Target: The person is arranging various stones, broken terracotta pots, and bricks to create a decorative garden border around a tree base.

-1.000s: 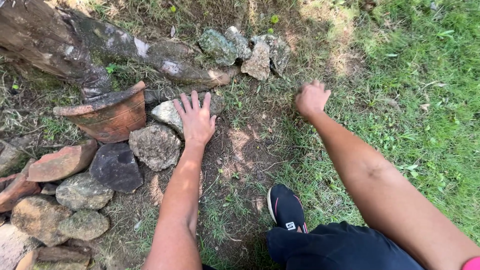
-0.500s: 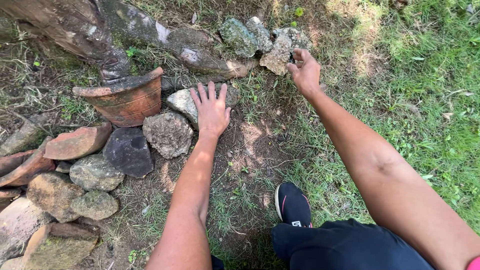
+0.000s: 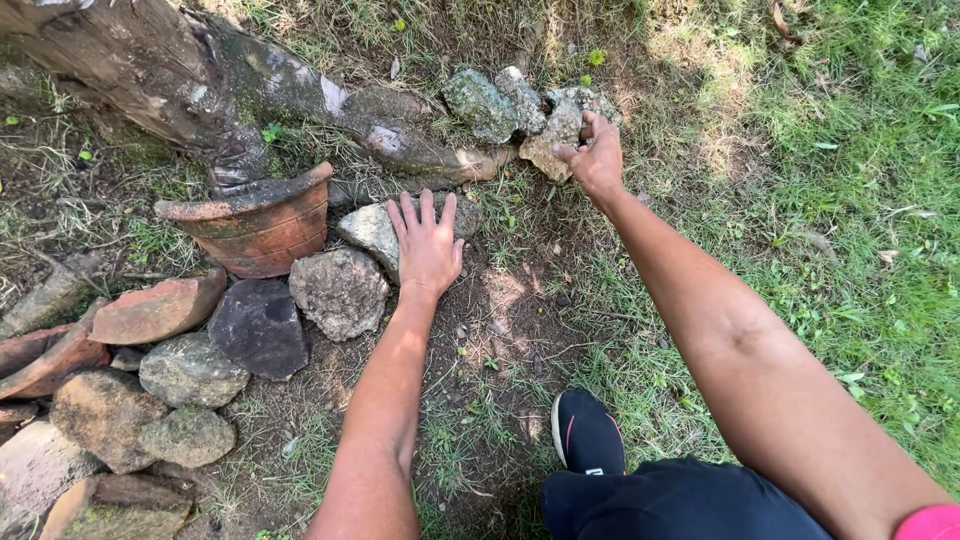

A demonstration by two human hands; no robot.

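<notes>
My left hand (image 3: 427,245) lies flat, fingers spread, on a pale grey stone (image 3: 372,228) in a row of stones beside a tree root. My right hand (image 3: 595,155) reaches further out and closes its fingers on a tan stone (image 3: 550,150) at the edge of a small heap of greenish-grey stones (image 3: 495,100). A rough round stone (image 3: 340,292) sits just left of my left wrist.
A broken terracotta pot (image 3: 255,222) stands left of my left hand. Dark and brown stones (image 3: 258,325) and brick pieces (image 3: 155,310) curve off to the lower left. The tree root (image 3: 190,80) runs across the top. My black shoe (image 3: 586,432) rests on bare soil; grass lies to the right.
My right hand has moved forward and left from a loose fist over the grass to the tan stone and taken hold of it. My left hand has stayed on the grey stone.
</notes>
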